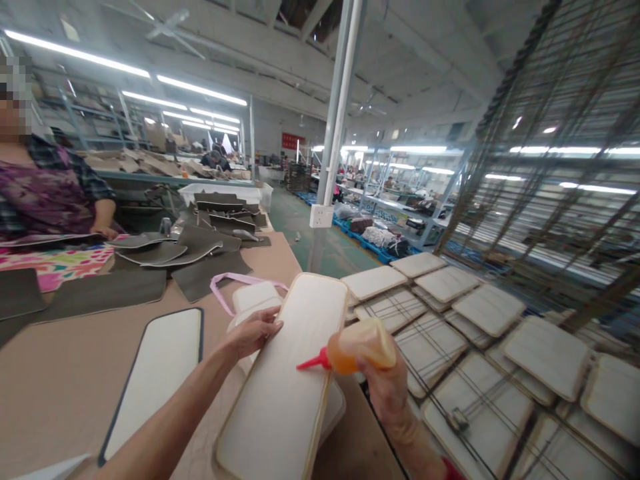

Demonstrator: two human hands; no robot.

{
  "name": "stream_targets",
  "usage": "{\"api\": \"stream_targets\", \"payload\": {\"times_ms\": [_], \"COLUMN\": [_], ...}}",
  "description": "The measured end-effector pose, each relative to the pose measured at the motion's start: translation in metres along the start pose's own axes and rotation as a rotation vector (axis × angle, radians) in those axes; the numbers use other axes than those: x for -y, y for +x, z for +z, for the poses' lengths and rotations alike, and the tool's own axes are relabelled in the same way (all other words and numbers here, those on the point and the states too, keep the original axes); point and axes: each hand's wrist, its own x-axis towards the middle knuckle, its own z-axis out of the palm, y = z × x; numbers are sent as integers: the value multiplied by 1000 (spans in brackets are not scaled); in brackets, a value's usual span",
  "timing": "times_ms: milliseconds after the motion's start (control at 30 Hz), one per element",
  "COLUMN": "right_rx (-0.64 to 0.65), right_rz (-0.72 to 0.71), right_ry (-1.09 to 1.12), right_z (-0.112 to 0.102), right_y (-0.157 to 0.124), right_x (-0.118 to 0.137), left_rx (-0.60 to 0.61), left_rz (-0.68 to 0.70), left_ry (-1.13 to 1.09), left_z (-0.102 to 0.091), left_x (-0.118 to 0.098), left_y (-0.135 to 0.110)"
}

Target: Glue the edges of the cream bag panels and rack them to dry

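Observation:
A long white panel (285, 393) with rounded corners and a tan edge lies tilted in front of me. My left hand (257, 331) grips its left edge, thumb on the top face. In my right hand (387, 380) is a squeeze bottle (367, 345) of amber liquid with a red nozzle, tipped sideways. The nozzle tip points left over the middle of the panel; whether it touches the surface I cannot tell. Other white panels (257, 297) lie partly hidden beneath. To the left rests a white panel with a dark edge (155, 367).
Dark grey cut pieces (115, 290) and a pink strip (220, 293) lie on the brown table (55, 373). At right, several white panels (545, 353) sit on a wire rack (450, 393). A metal post (335, 147) with a socket stands ahead. A person (50, 180) works at left.

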Motion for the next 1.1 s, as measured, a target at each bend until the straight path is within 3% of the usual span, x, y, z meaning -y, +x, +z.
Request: {"api": "stream_targets", "payload": {"times_ms": [100,300,367,467,533,667,767,800,933,967,1033,1100], "right_rx": [33,-147,-69,169,217,-85,-155,-136,166,167,-15,-248], "right_rz": [16,-57,-50,3,20,-29,-44,-40,78,113,129,127], "right_ry": [-3,-33,-33,18,26,-14,-17,-15,109,178,295,422], "right_z": [0,8,10,12,12,16,18,18,20,16,1,-21], "right_y": [-4,36,23,-8,-13,22,34,29,-15,-22,-22,-5], "right_x": [-1,-1,2,7,8,7,12,15,28,33,45,57], "left_rx": [-4,63,67,23,-26,-28,10,-3,-116,-145,-206,-260], "left_rz": [13,6,-1,-4,-5,-20,-20,-26,-80,-88,-88,-78], "left_ry": [7,27,21,2,-1,38,72,76,41,17,-40,-87], "left_z": [-3,3,4,3,2,3,3,3,2,3,8,13], "left_x": [3,-2,-4,-4,-3,-4,-4,-3,-5,-7,-12,-17], "left_y": [-1,-6,-6,-6,-6,-8,-5,-3,6,7,7,8]}}
